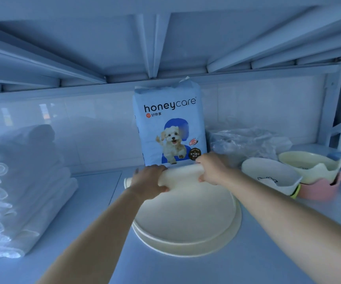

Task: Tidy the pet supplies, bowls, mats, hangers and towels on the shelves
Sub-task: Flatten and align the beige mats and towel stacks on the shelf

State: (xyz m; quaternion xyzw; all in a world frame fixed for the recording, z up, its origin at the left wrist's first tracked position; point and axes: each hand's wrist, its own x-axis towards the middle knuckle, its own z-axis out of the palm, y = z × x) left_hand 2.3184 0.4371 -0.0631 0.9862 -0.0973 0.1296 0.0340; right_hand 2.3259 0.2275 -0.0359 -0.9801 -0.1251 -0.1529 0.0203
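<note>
Lowest in the frame, two bare forearms reach up from the bottom edge over the pale blue shelf board [79,222]. Just past them, at centre, lies a round cream flexible mat [186,220], its near half flat on what looks like a second round cream mat [234,235] whose rim shows at the right and bottom. The far edge of the top mat is rolled into a tube, and both hands are on it: the left hand [148,180] is curled around the roll's left part, fingers wrapped over and thumb beneath, and the right hand [211,168] is closed on the right end the same way. The rolling looks only just begun, since most of the disc is flat.

At the left edge sits a stack of folded white towels [22,181] with scalloped trim, which looks tidy. At right of centre, a white ceramic pet bowl [268,177] leans tilted beside a cream bowl with a wavy rim [311,165] nested in a pink one [319,189]; these look roughly grouped and may still need straightening.

Farther back, at centre, a light blue pack of pet pads with a puppy picture [170,124] stands upright against the white wall. To its right lies a crumpled clear plastic bag [247,142], probably not yet dealt with. No hangers are in view, so I cannot tell their state
</note>
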